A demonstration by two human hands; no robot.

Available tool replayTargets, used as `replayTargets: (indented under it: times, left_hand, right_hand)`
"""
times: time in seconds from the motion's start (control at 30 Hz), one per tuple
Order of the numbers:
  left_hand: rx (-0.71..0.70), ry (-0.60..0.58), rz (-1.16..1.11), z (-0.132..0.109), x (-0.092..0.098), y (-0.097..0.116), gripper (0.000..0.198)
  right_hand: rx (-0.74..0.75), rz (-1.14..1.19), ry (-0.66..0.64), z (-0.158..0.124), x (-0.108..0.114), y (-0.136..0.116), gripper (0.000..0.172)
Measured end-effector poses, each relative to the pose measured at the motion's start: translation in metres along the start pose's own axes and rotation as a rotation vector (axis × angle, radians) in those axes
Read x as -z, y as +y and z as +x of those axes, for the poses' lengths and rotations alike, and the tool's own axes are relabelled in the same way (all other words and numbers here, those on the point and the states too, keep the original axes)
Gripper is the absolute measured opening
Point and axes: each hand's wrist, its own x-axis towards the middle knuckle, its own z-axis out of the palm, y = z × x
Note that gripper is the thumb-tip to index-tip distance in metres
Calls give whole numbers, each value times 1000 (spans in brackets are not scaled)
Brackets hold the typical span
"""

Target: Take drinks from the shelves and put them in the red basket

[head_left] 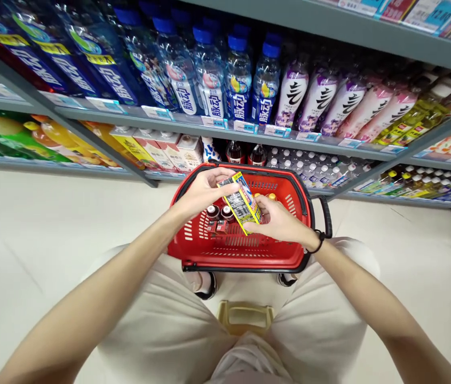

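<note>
Over the red shopping basket (249,261), both my hands hold a small carton (241,205) printed in yellow, black and blue. My left hand (211,188) is closed on its upper left end, thumb laid across the front. My right hand (271,217) grips the lower right end, its thumb near the bottom corner. The carton tilts, its printed face toward me. Below it in the basket, two dark-capped bottles (220,213) stand beside small red and black boxes (218,226). Orange caps (265,197) show partly behind my right hand.
Ahead runs a shelf (245,126) with blue-capped drink bottles (209,74) and purple-labelled bottles (293,90). Lower down stand drink cartons (165,149) and small water bottles (317,168). The basket's black handle (326,216) juts out right. A yellowish stool (245,314) is between my legs.
</note>
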Motion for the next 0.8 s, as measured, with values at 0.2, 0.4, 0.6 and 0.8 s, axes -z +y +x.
replayTargets:
  times: [0.2,0.4,0.6,0.8]
  left_hand:
    - [17,-341,300,17,-10,-40,58]
    - [-293,-782,1287,18,-73,-115,54]
    - [-204,-938,1505,24,-90,-195,70]
    - [-131,-967,1571,33,-87,-239,40]
  right_hand:
    - [-343,-633,-476,1,29,-5,47]
    - [-574,-933,-451,5,53,0,39]
    - [-504,-867,-401,3,58,-3,39]
    - [-471,-811,-365,-5,56,10,38]
